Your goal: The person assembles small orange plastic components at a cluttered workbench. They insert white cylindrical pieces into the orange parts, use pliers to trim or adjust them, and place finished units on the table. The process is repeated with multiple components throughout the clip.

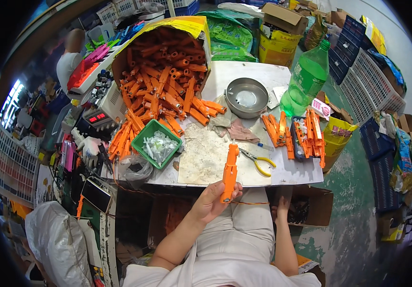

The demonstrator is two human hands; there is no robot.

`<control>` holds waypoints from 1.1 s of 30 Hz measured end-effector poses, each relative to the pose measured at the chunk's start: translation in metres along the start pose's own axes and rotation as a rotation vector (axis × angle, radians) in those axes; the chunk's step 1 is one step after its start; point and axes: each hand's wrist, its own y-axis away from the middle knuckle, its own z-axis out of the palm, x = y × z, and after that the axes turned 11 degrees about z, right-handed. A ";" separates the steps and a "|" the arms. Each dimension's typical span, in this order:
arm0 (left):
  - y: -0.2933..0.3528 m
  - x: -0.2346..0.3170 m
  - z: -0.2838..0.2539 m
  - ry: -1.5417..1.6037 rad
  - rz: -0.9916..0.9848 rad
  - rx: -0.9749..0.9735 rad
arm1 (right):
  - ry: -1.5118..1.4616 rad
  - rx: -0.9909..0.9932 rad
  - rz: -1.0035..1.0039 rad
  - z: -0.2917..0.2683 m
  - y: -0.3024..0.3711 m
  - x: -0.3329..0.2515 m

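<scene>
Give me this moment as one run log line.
Left hand: holds orange part; right hand: beside thigh, grip unclear; yellow-handled pliers: on table; green tray: holds small white pieces

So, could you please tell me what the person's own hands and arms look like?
The left hand and right hand are ungloved, and no watch or bracelet shows on either. The forearms are bare, with short, plain white sleeves above them.
</scene>
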 end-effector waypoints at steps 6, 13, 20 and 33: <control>-0.002 0.005 0.017 -0.146 -0.038 0.037 | 0.235 0.041 -0.145 0.016 -0.134 0.068; 0.003 0.010 0.010 -0.254 0.007 0.063 | -0.502 -0.194 0.130 0.042 -0.063 0.017; 0.003 0.007 0.009 -0.311 0.049 0.057 | -0.998 -0.406 0.125 -0.019 -0.015 -0.019; -0.003 -0.011 0.022 -0.265 0.088 0.207 | 0.587 -0.180 -1.297 0.065 0.239 -0.138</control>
